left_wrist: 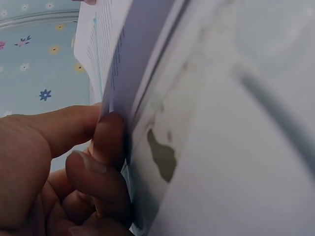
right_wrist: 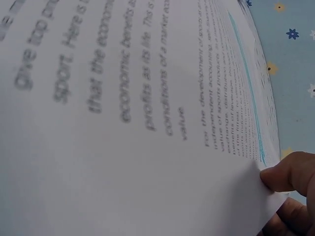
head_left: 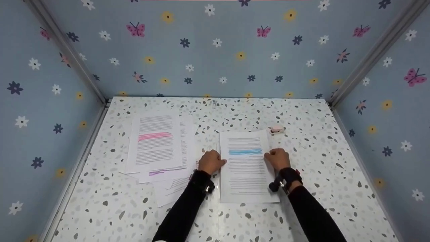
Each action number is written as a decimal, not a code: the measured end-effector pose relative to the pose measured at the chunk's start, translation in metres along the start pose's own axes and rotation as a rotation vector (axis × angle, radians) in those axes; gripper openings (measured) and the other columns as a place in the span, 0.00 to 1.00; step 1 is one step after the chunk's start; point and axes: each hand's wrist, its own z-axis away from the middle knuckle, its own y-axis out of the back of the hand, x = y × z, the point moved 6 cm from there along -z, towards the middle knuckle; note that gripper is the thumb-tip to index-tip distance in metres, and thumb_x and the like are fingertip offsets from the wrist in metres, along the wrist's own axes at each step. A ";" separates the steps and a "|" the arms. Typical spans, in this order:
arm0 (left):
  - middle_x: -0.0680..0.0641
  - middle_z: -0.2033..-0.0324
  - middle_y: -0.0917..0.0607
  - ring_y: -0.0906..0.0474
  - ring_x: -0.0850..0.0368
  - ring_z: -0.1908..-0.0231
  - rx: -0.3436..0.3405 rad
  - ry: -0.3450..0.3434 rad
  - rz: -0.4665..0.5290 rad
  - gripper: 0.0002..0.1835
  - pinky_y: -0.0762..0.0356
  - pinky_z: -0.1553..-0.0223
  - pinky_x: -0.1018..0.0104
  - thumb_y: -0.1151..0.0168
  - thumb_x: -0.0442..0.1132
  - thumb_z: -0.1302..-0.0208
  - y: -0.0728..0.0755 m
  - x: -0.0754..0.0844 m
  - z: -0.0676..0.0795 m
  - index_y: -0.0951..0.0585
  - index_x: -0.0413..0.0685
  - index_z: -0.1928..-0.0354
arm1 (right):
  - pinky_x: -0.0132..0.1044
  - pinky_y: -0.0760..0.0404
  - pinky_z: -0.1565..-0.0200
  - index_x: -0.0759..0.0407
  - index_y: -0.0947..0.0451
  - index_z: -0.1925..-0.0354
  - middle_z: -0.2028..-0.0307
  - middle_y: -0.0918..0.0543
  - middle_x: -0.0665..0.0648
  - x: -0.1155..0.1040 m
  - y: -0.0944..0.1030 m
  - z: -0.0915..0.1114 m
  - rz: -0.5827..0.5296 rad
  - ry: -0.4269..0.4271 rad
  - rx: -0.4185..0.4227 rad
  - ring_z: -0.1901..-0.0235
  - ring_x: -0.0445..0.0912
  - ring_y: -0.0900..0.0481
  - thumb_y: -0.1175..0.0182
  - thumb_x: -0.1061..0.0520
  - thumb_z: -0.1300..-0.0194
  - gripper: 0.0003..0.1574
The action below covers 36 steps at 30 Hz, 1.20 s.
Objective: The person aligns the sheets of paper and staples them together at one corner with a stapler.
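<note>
A printed sheet of paper (head_left: 247,178) with a blue highlighter band across its upper part is held at both side edges. My left hand (head_left: 211,162) pinches its left edge; in the left wrist view the thumb and forefinger (left_wrist: 108,140) grip the paper's margin. On the opposite side my right hand (head_left: 278,158) pinches the right edge, and the right wrist view has the thumb (right_wrist: 290,172) pressed on the sheet's face with fingers behind. Whether more than one sheet is held, I cannot tell.
Left of my hands lies a loose, overlapping pile of printed sheets (head_left: 156,153), the top one marked pink, a lower one purple. A small pale pink stapler-like object (head_left: 276,129) sits beyond the right hand. Patterned walls (head_left: 215,60) enclose the speckled table (head_left: 336,201) on three sides.
</note>
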 end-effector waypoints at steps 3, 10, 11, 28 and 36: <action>0.56 0.86 0.31 0.37 0.60 0.83 0.007 -0.006 -0.006 0.23 0.39 0.82 0.65 0.26 0.44 0.41 -0.001 0.000 0.000 0.28 0.52 0.86 | 0.36 0.45 0.79 0.52 0.43 0.87 0.88 0.43 0.49 0.000 0.000 0.000 0.003 -0.011 -0.005 0.87 0.43 0.45 0.38 0.56 0.37 0.28; 0.55 0.87 0.29 0.35 0.58 0.84 0.033 -0.023 0.008 0.22 0.38 0.83 0.64 0.25 0.42 0.41 0.003 0.006 0.005 0.27 0.49 0.86 | 0.36 0.46 0.79 0.52 0.44 0.86 0.87 0.45 0.49 0.000 -0.001 -0.001 0.005 0.016 -0.003 0.86 0.43 0.48 0.38 0.57 0.37 0.29; 0.54 0.87 0.28 0.34 0.58 0.84 0.035 -0.020 0.011 0.22 0.37 0.82 0.63 0.25 0.41 0.41 0.004 0.006 0.006 0.27 0.49 0.86 | 0.36 0.46 0.79 0.52 0.44 0.86 0.87 0.46 0.48 0.000 -0.001 -0.001 0.007 0.022 -0.001 0.86 0.43 0.48 0.38 0.57 0.37 0.29; 0.47 0.79 0.21 0.25 0.52 0.78 0.052 0.023 0.007 0.17 0.28 0.75 0.57 0.24 0.43 0.43 0.008 0.007 0.008 0.23 0.42 0.75 | 0.45 0.27 0.64 0.66 0.19 0.61 0.68 0.17 0.61 -0.002 0.000 0.005 0.055 -0.005 0.073 0.69 0.54 0.23 0.35 0.54 0.37 0.14; 0.48 0.79 0.21 0.26 0.52 0.78 0.048 0.022 0.031 0.17 0.29 0.74 0.58 0.24 0.43 0.42 0.009 0.007 0.009 0.23 0.43 0.75 | 0.42 0.28 0.69 0.66 0.21 0.58 0.70 0.19 0.61 -0.004 0.001 0.007 0.031 0.028 0.083 0.73 0.52 0.24 0.35 0.55 0.36 0.15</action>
